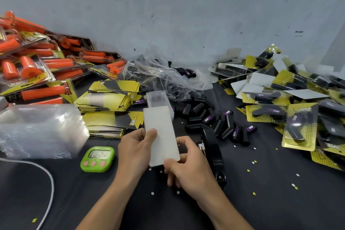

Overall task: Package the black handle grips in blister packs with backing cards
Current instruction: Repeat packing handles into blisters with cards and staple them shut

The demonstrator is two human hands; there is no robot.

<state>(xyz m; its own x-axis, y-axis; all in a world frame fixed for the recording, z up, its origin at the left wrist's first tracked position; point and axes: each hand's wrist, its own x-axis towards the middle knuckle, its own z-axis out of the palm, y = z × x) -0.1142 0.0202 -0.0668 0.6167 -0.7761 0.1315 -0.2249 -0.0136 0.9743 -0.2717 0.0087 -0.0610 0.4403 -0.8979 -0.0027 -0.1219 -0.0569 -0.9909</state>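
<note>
Both hands hold one backing card with its plain white back facing me, tilted above the black table. My left hand pinches its left edge with thumb on top. My right hand pinches its lower right corner. Just beyond the card lies a clear blister shell. Loose black handle grips lie in a heap to the right of the card. Stacks of yellow-and-black backing cards sit to the left.
A stack of clear blisters stands at the left, a green timer in front of it. A black stapler lies by my right hand. Finished black packs pile at right, orange packs at back left, a plastic bag behind.
</note>
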